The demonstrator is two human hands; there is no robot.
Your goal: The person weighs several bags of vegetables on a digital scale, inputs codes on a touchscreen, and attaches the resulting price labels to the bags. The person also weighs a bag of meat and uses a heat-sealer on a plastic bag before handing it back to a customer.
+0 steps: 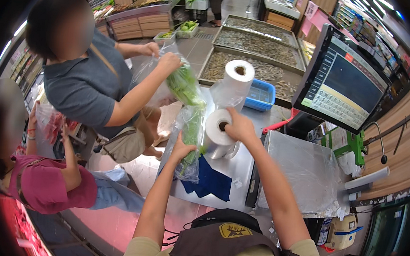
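Note:
My left hand point(183, 148) grips a clear plastic bag of leafy greens point(189, 162) at its left side, thumb across the top. The bag lies on a metal counter point(239, 171). My right hand point(240, 127) holds the near roll of clear plastic bags point(214, 127) at its rim, with the thumb by the core. Behind it stands a second roll of plastic bags point(232, 71). Under the greens' lower end is a dark blue cloth point(213, 180). Another bag of greens point(185, 82) hangs from the hands of a person point(83, 80) across the counter.
A weighing scale platform point(296, 170), covered in plastic film, sits to my right below a touchscreen point(347, 81). Beyond the rolls are a blue basket point(260, 96) and trays of shellfish point(252, 65). Another person point(49, 185) stands at left holding bagged meat point(50, 120).

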